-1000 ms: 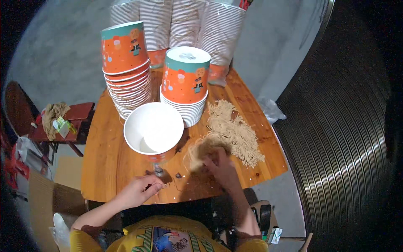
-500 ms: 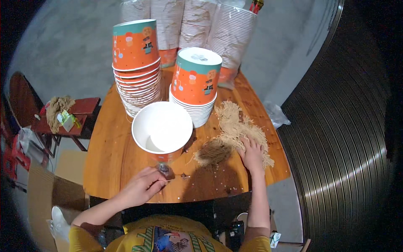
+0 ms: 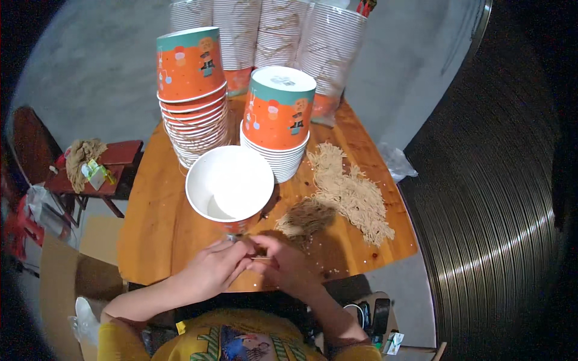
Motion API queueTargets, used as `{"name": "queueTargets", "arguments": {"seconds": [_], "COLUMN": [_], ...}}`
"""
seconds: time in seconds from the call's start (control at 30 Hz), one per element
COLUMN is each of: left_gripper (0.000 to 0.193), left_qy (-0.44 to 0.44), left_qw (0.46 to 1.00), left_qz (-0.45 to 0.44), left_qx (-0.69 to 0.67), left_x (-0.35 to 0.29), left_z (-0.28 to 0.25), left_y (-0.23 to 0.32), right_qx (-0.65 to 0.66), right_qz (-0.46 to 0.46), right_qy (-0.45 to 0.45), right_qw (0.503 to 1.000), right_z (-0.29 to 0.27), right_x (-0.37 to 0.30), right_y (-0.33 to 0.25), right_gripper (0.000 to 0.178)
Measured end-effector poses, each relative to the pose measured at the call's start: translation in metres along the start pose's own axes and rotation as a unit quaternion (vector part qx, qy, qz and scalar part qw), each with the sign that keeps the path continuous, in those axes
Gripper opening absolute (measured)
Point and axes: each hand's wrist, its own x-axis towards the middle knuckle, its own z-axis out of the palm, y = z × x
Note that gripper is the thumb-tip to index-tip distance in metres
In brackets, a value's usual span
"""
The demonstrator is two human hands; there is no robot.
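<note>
Near the front edge of the table, my left hand [image 3: 224, 265] and my right hand [image 3: 288, 265] meet with fingers bent in a pinch. A thin pale string [image 3: 261, 258] shows between their fingertips; its ends are hidden. Just beyond them, a white-lined paper bucket [image 3: 230, 180] has its mouth toward me, raised above the table on a small support. To the right lies a loose pile of beige cut strings [image 3: 355, 195], with a darker brown bunch [image 3: 306, 216] beside it.
Behind the open bucket stand a taller stack of orange-and-teal buckets [image 3: 191, 66] and a shorter upside-down stack [image 3: 280, 114]. Several plastic-wrapped stacks [image 3: 331, 48] line the back. Left of the table is a red bench [image 3: 117, 153]; a ribbed metal shutter [image 3: 494, 210] is at the right.
My right hand has left the beige string pile and come left to meet my left hand. My left hand has shifted slightly right, still pinching.
</note>
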Motion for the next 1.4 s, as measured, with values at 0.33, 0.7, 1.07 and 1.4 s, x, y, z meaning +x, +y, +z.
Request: {"name": "queueTargets", "arguments": {"seconds": [0.33, 0.7, 1.07, 1.4], "left_gripper": [0.013, 0.009, 0.030, 0.033], "left_qy": [-0.044, 0.055, -0.055, -0.061], "left_qw": [0.998, 0.997, 0.992, 0.991], "left_qz": [0.036, 0.046, -0.116, -0.118], "left_qx": [0.019, 0.007, -0.007, -0.026], "left_x": [-0.002, 0.042, 0.070, 0.074], "left_z": [-0.019, -0.027, -0.020, -0.019], "left_y": [-0.003, -0.010, -0.032, -0.033], "right_qx": [-0.035, 0.117, 0.055, 0.185], "right_qz": [-0.141, -0.066, -0.160, -0.134], "right_qy": [0.157, 0.351, 0.430, 0.346], "right_qw": [0.977, 0.927, 0.887, 0.910], "right_z": [0.017, 0.014, 0.015, 0.011], "right_x": [0.006, 0.036, 0.049, 0.057], "right_y": [0.030, 0.056, 0.042, 0.042], "right_gripper": [0.014, 0.005, 0.008, 0.013]}}
